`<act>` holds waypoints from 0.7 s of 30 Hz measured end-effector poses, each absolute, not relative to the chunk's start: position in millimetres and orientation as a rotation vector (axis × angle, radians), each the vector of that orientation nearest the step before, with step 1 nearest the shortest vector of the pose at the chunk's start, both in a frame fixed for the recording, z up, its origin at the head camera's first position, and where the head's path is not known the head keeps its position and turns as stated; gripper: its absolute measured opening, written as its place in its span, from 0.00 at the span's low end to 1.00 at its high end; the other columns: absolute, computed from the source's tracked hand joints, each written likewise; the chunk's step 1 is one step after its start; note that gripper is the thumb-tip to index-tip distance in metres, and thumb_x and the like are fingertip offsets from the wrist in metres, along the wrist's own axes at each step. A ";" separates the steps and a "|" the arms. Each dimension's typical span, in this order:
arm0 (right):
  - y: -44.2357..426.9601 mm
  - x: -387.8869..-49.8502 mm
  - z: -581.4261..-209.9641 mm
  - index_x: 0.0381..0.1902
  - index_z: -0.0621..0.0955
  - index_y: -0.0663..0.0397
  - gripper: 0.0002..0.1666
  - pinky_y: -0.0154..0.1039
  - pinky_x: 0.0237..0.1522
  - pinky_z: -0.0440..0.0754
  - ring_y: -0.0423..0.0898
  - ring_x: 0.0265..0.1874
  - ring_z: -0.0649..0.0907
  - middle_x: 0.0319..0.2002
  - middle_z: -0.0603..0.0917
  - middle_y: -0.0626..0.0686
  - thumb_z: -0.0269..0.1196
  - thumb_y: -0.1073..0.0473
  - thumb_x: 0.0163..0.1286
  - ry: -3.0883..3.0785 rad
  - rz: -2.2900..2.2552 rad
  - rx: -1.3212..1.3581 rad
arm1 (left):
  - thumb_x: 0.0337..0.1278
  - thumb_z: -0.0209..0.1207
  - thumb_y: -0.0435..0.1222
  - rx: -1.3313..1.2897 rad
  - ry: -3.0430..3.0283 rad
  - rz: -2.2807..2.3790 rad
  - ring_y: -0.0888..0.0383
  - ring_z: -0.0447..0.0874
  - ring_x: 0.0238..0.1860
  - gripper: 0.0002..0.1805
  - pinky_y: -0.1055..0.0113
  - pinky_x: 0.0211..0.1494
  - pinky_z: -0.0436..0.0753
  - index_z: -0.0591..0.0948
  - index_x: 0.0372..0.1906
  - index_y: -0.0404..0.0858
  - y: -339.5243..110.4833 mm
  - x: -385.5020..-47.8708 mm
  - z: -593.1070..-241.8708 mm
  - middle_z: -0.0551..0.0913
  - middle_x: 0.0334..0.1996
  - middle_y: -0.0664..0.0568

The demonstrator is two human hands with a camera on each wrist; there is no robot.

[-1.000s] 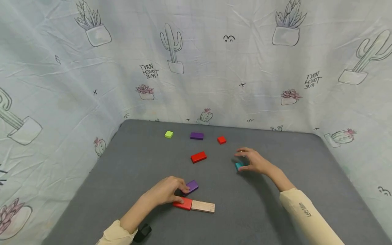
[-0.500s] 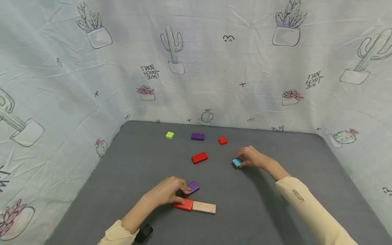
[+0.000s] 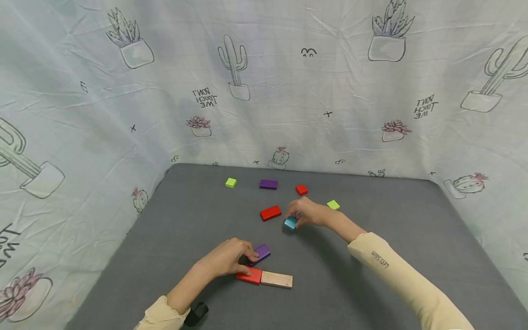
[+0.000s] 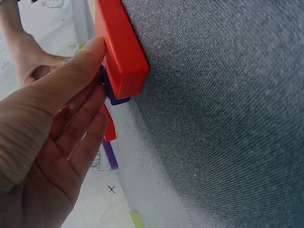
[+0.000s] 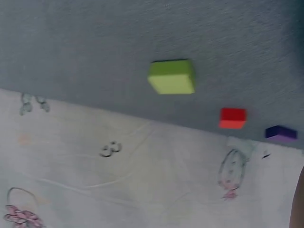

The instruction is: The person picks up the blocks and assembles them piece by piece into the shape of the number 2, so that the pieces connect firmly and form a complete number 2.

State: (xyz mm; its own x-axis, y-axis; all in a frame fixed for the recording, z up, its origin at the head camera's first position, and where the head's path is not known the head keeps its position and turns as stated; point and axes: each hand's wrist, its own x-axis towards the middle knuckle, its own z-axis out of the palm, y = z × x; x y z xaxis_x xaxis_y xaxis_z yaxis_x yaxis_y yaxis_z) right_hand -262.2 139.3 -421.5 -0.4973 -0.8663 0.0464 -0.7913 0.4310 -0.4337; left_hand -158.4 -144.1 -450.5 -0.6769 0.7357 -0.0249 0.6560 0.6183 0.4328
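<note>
In the head view my right hand [image 3: 307, 211] pinches a small blue block [image 3: 290, 223] between thumb and fingers. My left hand [image 3: 224, 259] rests at the near left, its thumb on a red block [image 3: 250, 275] and its fingertips on a purple block [image 3: 261, 253]. End to end with that red block lies a plain wooden block [image 3: 277, 279]. The left wrist view shows the thumb touching the red block [image 4: 122, 52], with the other fingers fairly straight beside the purple block [image 4: 113, 90]. Only a sliver of the right hand shows in the right wrist view.
Beyond the hands lie another red block [image 3: 270, 213], a dark purple block [image 3: 268, 184], a small red block [image 3: 301, 189] and a green block [image 3: 231, 183]. A second green block [image 3: 333, 205] sits behind the right forearm. Patterned cloth [image 3: 264, 91] surrounds the grey table [image 3: 198, 201].
My right hand has gripped the blue block and carried it leftward, toward the middle red block. The green block behind the right forearm has come into view. The left hand stays in place.
</note>
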 end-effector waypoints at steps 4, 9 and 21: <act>129.5 -256.7 -427.8 0.43 0.85 0.62 0.20 0.36 0.43 0.81 0.45 0.40 0.81 0.44 0.84 0.56 0.74 0.70 0.49 2.437 -0.578 -1.482 | 0.40 0.75 0.39 1.151 2.630 0.589 0.63 0.82 0.45 0.17 0.66 0.49 0.80 0.89 0.41 0.41 -143.1 -159.1 -450.1 0.85 0.38 0.60; 121.5 -251.1 -432.0 0.44 0.85 0.61 0.21 0.34 0.45 0.80 0.46 0.45 0.82 0.46 0.84 0.56 0.73 0.70 0.49 2.424 -0.570 -1.490 | 0.40 0.75 0.39 1.156 2.625 0.585 0.64 0.82 0.45 0.17 0.66 0.49 0.80 0.89 0.41 0.41 -142.4 -160.0 -449.8 0.85 0.38 0.60; 106.8 -244.9 -435.0 0.44 0.85 0.60 0.19 0.33 0.48 0.79 0.45 0.47 0.82 0.45 0.84 0.53 0.72 0.70 0.52 2.426 -0.499 -1.563 | 0.39 0.75 0.38 1.147 2.637 0.579 0.63 0.82 0.44 0.17 0.65 0.48 0.81 0.89 0.40 0.41 -142.7 -160.8 -450.5 0.85 0.38 0.60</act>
State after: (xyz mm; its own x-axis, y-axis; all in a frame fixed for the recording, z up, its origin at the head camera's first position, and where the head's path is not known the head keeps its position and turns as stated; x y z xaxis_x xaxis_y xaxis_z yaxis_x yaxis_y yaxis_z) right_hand -244.9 106.8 -435.0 -0.4142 -0.9102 0.0041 -0.8380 0.3795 -0.3920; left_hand -160.8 -142.7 -450.5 -0.6760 0.7361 -0.0336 0.6544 0.6206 0.4320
